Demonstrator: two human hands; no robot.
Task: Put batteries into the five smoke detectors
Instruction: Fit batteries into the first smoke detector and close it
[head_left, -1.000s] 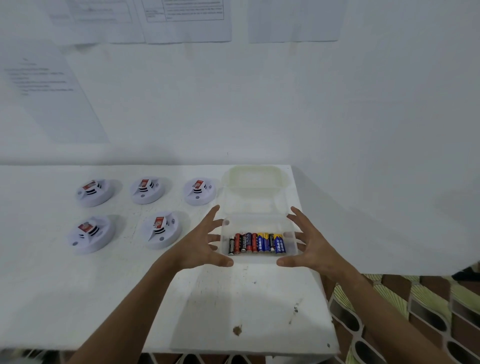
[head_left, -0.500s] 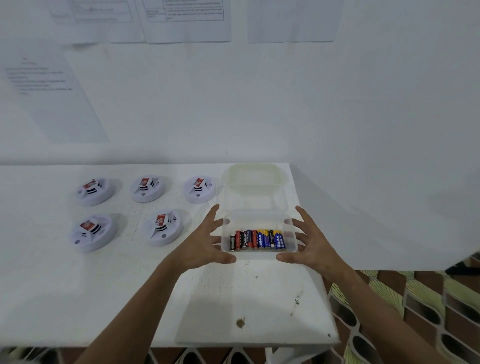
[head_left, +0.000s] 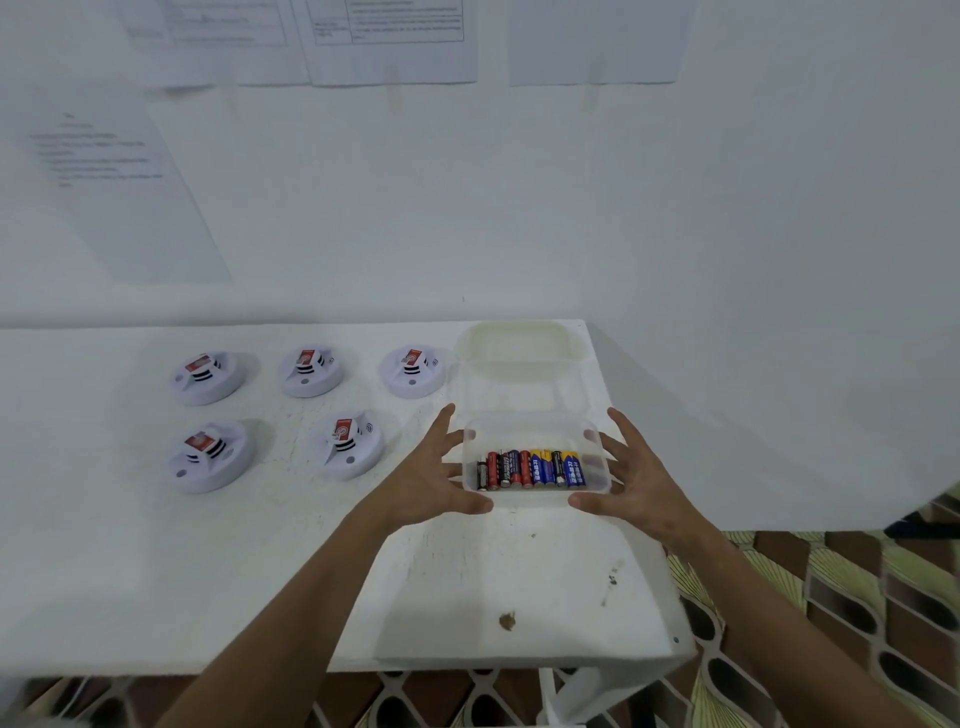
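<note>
Several white round smoke detectors with red labels lie on the white table (head_left: 156, 571), three in a back row (head_left: 310, 371) and two in front (head_left: 345, 452). To their right stands a clear plastic box (head_left: 535, 434), its hinged lid (head_left: 519, 343) lying open behind it. A row of batteries (head_left: 530, 469), red, black and blue-yellow, lies along the box's front. My left hand (head_left: 431, 478) flanks the box's left side and my right hand (head_left: 639, 483) its right side. On both hands the fingers are spread and the thumb tip sits at the front edge.
The table's right edge runs just past the box, with a patterned floor (head_left: 831, 597) below. A white wall with taped paper sheets (head_left: 395, 41) rises behind the table. A brown stain (head_left: 506, 620) marks the table near the front edge.
Both hands stay at the sides of the battery box with fingers spread. The box and the detectors have not moved; only the view shifted slightly.
</note>
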